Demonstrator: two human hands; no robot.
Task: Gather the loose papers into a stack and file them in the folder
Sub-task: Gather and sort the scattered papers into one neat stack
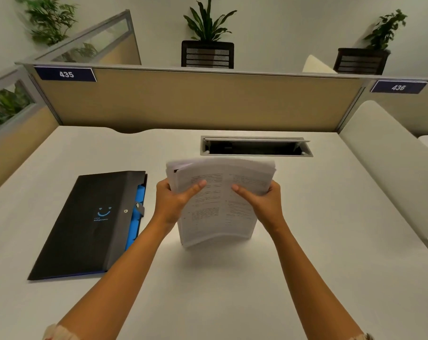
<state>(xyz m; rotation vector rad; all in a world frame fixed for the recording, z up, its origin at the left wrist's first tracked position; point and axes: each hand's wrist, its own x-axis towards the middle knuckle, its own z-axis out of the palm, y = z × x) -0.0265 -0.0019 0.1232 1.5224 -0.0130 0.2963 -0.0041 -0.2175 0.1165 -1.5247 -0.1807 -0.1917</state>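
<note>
Two bare forearms reach forward over the white desk [306, 192], and between them the stack of printed papers [217, 204] stands on its lower edge on the desktop, bowed slightly toward the camera. The left hand [173, 202] clasps the stack's left edge, thumb pressed flat on the front sheet and fingers curled out of sight behind; the right hand [262, 204] clasps the right edge the same way, its thumb pointing inward across the print. Left of the left hand's fingers, apart from the papers, the black expanding folder [85, 224] lies flat, its flap shut, blue divider tabs showing along the edge nearest the hand. Beyond the fingertips, past the stack's top edge, a cable hatch [257, 146] sits open in the desk. Farther still stands the tan partition [195, 99] with plates reading 435 and 436, and potted plants behind it.
</note>
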